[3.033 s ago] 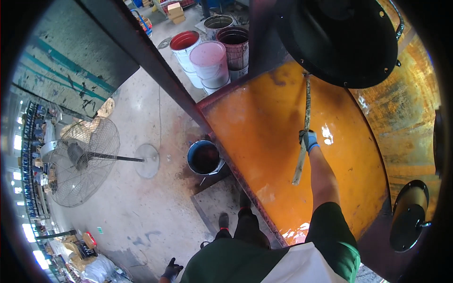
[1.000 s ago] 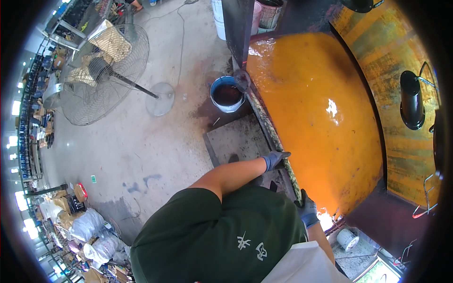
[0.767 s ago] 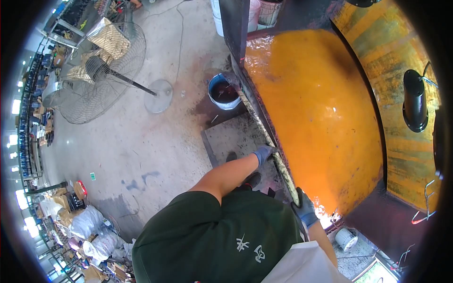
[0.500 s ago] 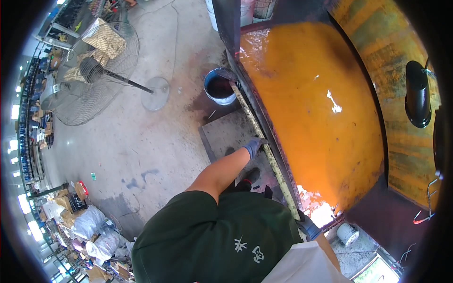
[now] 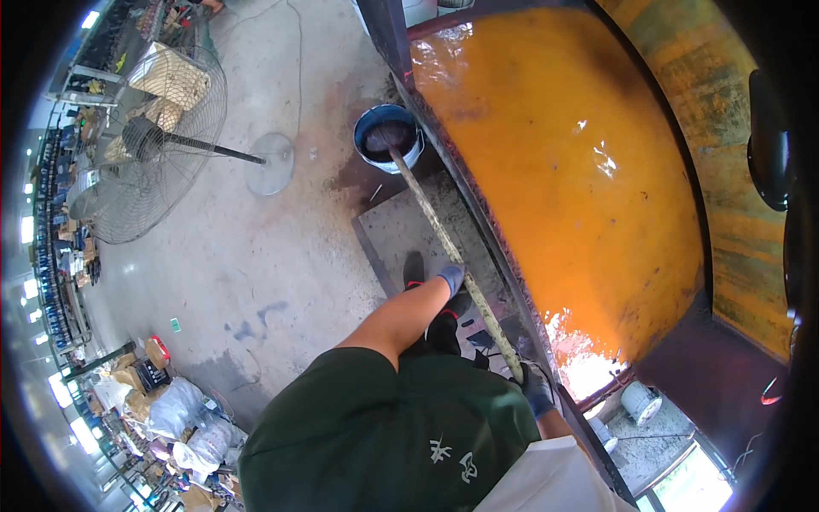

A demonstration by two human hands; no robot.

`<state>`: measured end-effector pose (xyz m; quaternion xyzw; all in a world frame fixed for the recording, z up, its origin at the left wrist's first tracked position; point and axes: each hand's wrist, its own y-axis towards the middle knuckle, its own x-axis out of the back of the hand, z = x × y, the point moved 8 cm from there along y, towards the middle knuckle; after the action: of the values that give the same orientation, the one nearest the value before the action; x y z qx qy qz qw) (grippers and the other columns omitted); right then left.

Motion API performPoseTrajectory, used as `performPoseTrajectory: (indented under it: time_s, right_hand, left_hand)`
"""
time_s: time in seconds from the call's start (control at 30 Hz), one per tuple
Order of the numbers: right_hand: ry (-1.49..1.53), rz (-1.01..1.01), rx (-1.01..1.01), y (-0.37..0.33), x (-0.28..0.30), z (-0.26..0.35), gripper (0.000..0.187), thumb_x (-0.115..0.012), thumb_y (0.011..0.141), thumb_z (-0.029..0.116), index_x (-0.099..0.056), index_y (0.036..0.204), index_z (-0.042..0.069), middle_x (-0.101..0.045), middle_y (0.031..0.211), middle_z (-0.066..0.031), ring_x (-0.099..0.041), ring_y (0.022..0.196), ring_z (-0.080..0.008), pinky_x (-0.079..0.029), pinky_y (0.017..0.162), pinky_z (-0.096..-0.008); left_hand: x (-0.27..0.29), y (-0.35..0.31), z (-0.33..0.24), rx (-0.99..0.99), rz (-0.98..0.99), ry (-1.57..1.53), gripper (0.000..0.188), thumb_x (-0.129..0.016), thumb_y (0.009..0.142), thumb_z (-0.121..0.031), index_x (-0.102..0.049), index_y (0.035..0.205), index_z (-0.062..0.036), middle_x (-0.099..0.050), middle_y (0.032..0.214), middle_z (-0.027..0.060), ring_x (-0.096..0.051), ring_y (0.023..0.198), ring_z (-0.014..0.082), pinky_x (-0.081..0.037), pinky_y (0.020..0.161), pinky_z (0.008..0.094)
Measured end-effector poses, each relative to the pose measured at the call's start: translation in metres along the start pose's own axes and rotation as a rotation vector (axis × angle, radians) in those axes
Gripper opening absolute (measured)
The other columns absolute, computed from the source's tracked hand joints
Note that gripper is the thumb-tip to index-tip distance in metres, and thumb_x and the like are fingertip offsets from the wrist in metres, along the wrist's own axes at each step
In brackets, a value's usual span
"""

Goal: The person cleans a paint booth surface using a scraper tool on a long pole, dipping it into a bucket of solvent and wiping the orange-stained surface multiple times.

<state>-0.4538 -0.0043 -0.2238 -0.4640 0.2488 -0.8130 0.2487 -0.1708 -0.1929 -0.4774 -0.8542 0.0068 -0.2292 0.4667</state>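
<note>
A long, stained, pale pole (image 5: 433,224) runs slantwise in front of me. My gloved left hand (image 5: 453,275) is wrapped round it midway. Lower down, close to my body, my gloved right hand (image 5: 537,392) grips the near end. The far end reaches into a blue-rimmed bucket (image 5: 401,167) on the floor, where a dark, rounded head seems fixed to it; its exact shape cannot be made out. Dark liquid shows inside the bucket. Right of the pole lies a large tank (image 5: 488,213) with orange liquid (image 5: 563,179).
A standing fan (image 5: 145,136) with a round base is at the left. A grey board (image 5: 401,226) lies by my feet. Bags and boxes (image 5: 183,418) are piled at lower left. A stained yellow panel (image 5: 734,213) rises beyond the tank, and a white bucket (image 5: 638,401) stands at lower right.
The pole has swung left, away from the tank's edge, and its far head has moved from the bucket's rim into the bucket. Both hands have moved with it, and the view has shifted.
</note>
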Motion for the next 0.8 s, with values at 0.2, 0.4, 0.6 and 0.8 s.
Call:
performPoseTrajectory:
  time_s: [0.2, 0.4, 0.6, 0.8]
  right_hand:
    - [-0.031, 0.007, -0.057, 0.012, 0.011, 0.013, 0.043, -0.063, 0.081, 0.038, -0.053, 0.116, 0.014, -0.066, 0.087, -0.0208, -0.064, 0.08, -0.0413, -0.05, 0.07, -0.0527]
    - [0.04, 0.009, -0.057, 0.007, 0.013, 0.008, 0.041, -0.064, 0.081, 0.036, -0.055, 0.114, 0.014, -0.066, 0.087, -0.0211, -0.064, 0.081, -0.042, -0.051, 0.07, -0.0512]
    - [0.084, 0.023, -0.008, 0.028, 0.009, 0.027, 0.046, -0.065, 0.082, 0.034, -0.054, 0.121, 0.012, -0.065, 0.097, -0.0219, -0.063, 0.088, -0.041, -0.05, 0.074, -0.0494]
    - [-0.004, -0.149, -0.053, 0.04, 0.008, 0.037, 0.048, -0.064, 0.083, 0.036, -0.052, 0.124, 0.013, -0.064, 0.102, -0.0215, -0.063, 0.091, -0.0395, -0.048, 0.078, -0.0487]
  left_hand:
    - [-0.052, 0.023, 0.054, 0.055, 0.112, -0.395, 0.03, -0.073, 0.079, -0.022, -0.065, 0.097, -0.0002, -0.068, 0.084, 0.0147, -0.066, 0.071, 0.0241, -0.055, 0.064, 0.0362]
    - [-0.043, -0.014, 0.022, 0.135, 0.224, -0.724, 0.031, -0.076, 0.076, -0.021, -0.066, 0.095, 0.0007, -0.066, 0.086, 0.0162, -0.063, 0.073, 0.0263, -0.053, 0.059, 0.0396]
    - [0.024, -0.008, -0.009, -0.08, -0.008, -0.609, 0.041, -0.076, 0.077, -0.022, -0.059, 0.104, 0.0032, -0.064, 0.084, 0.0148, -0.061, 0.067, 0.0232, -0.051, 0.058, 0.0345]
    - [0.04, -0.019, -0.052, -0.127, 0.089, -0.731, 0.034, -0.072, 0.079, -0.01, -0.056, 0.107, 0.0026, -0.064, 0.09, 0.0127, -0.063, 0.077, 0.0209, -0.053, 0.068, 0.033]
